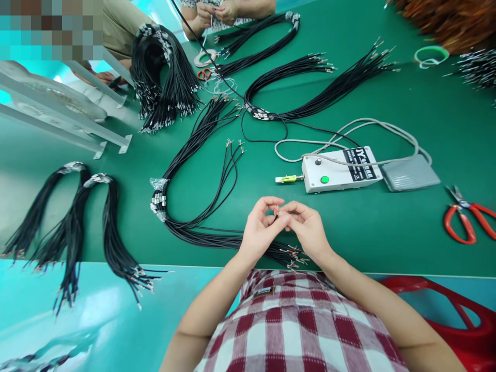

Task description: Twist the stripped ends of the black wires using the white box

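As both your hands meet over the near part of the green worktop (387,222), the cable end (276,211) is right there between them, thin coloured wires poking out of the black cover. Left hand (258,230) closed on it, fingers pinching; right hand (310,230) coming in from the other side, fingertips closed on it too. Which fingertip has which wire is too small to tell.

Nice and compact, and that's the way to work it: let the left pinch sit firmly on the black cover, just behind where the wires come out, and leave the right fingers to handle the strands one by one. Light touch here, because wires this fine could bend, fray or snap with a hard tug. Fan them apart gently, and roll each between thumb and finger rather than pulling.

Look below: the loose ends (292,254) of the near cable bundle (209,238) lie just under your wrists, so lift your hands a little to avoid snagging them. Beyond your fingers sits the white box (333,178), its yellow tip (287,179) pointing left; give that tip some room. Off to the right, the red-handled cutters (468,230) rest open, well away from your sleeveless forearms.
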The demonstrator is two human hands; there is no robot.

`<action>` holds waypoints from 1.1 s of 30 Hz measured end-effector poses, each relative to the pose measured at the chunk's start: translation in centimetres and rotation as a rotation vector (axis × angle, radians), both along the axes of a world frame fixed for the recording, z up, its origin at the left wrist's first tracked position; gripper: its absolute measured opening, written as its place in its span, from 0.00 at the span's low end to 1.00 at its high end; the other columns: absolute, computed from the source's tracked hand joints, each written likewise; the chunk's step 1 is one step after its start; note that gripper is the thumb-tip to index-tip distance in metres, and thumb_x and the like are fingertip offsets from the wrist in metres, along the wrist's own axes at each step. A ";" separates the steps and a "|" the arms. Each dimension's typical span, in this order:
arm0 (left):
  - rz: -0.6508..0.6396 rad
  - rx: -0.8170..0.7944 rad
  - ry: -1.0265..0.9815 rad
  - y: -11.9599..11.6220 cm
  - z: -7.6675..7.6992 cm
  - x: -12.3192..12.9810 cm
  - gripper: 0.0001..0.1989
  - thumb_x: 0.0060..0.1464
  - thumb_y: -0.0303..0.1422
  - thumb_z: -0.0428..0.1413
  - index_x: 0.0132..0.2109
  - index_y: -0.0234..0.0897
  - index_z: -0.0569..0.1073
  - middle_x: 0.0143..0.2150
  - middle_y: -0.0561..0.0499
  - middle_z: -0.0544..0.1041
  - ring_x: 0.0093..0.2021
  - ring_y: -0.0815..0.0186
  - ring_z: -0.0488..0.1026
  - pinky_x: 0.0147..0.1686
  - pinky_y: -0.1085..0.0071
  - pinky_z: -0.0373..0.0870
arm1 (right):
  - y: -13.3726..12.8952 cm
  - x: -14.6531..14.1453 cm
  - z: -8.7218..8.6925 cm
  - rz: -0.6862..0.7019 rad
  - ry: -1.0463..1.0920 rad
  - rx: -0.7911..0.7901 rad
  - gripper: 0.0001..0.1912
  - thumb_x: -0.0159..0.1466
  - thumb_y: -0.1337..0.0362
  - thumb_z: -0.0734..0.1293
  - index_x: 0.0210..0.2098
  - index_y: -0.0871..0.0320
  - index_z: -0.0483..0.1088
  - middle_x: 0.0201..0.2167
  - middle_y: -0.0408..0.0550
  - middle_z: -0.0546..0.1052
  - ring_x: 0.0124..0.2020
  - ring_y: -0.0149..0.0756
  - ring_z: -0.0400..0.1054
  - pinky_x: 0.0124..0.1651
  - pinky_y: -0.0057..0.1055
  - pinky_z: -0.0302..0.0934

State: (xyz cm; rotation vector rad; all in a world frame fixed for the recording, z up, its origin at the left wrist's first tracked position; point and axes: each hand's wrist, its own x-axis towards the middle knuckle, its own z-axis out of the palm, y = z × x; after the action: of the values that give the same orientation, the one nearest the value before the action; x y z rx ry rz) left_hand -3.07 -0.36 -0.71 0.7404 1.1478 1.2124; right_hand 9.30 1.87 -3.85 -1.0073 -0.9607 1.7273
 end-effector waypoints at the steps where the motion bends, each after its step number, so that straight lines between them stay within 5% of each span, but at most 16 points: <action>1: -0.018 0.003 0.011 0.0 -0.1 0.2 0.21 0.46 0.35 0.70 0.46 0.36 0.73 0.34 0.56 0.70 0.25 0.76 0.70 0.27 0.78 0.69 | -0.1 0.1 -0.1 -0.004 -0.022 0.017 0.14 0.54 0.54 0.77 0.29 0.56 0.76 0.28 0.42 0.76 0.23 0.27 0.64 0.26 0.26 0.62; 12: 0.154 0.119 0.111 -0.1 -2.2 1.7 0.11 0.57 0.38 0.62 0.37 0.37 0.70 0.27 0.58 0.69 0.18 0.78 0.63 0.19 0.78 0.59 | 0.1 0.8 0.3 -0.048 -0.079 0.001 0.17 0.54 0.50 0.77 0.29 0.57 0.75 0.21 0.41 0.74 0.20 0.28 0.65 0.25 0.27 0.63; 15: 0.131 0.129 0.200 -0.3 -2.5 1.8 0.11 0.60 0.40 0.59 0.38 0.38 0.69 0.24 0.59 0.67 0.19 0.74 0.65 0.21 0.76 0.63 | 0.3 1.0 0.3 -0.055 -0.089 0.023 0.17 0.55 0.49 0.76 0.29 0.56 0.74 0.22 0.41 0.74 0.20 0.28 0.65 0.25 0.28 0.64; 21: 0.138 0.316 0.594 -0.3 -3.2 1.4 0.05 0.59 0.35 0.59 0.37 0.39 0.78 0.35 0.49 0.77 0.33 0.66 0.72 0.36 0.70 0.69 | 0.8 2.1 -0.5 -0.069 -0.185 0.104 0.18 0.54 0.49 0.76 0.29 0.57 0.75 0.26 0.42 0.75 0.21 0.28 0.66 0.25 0.28 0.64; 26: 0.087 0.305 0.583 0.5 -3.3 0.8 0.06 0.59 0.33 0.58 0.36 0.39 0.79 0.33 0.49 0.78 0.34 0.65 0.72 0.38 0.70 0.68 | 1.3 3.7 -1.2 -0.002 -0.260 0.171 0.17 0.58 0.49 0.75 0.31 0.56 0.75 0.24 0.42 0.75 0.22 0.31 0.67 0.27 0.30 0.64; 29: 0.060 0.193 0.454 1.4 -3.0 0.2 0.07 0.58 0.35 0.60 0.35 0.37 0.78 0.30 0.50 0.76 0.29 0.68 0.70 0.32 0.73 0.66 | 1.8 4.8 -0.8 -0.036 -0.451 0.374 0.13 0.64 0.52 0.70 0.34 0.56 0.75 0.30 0.45 0.77 0.26 0.33 0.70 0.32 0.33 0.65; 33: -0.006 0.167 0.378 2.5 -2.5 -0.6 0.09 0.56 0.37 0.61 0.33 0.35 0.75 0.27 0.53 0.73 0.27 0.70 0.67 0.28 0.75 0.63 | 2.5 4.9 1.2 0.066 -1.014 0.907 0.11 0.68 0.57 0.68 0.46 0.57 0.75 0.45 0.52 0.79 0.39 0.41 0.73 0.43 0.37 0.60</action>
State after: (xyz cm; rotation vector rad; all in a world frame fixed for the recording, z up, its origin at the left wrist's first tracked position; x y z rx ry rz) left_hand -3.66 2.14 -3.23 1.1342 1.3593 1.2034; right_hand 14.17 4.38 -2.63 -1.1709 -2.1478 0.5327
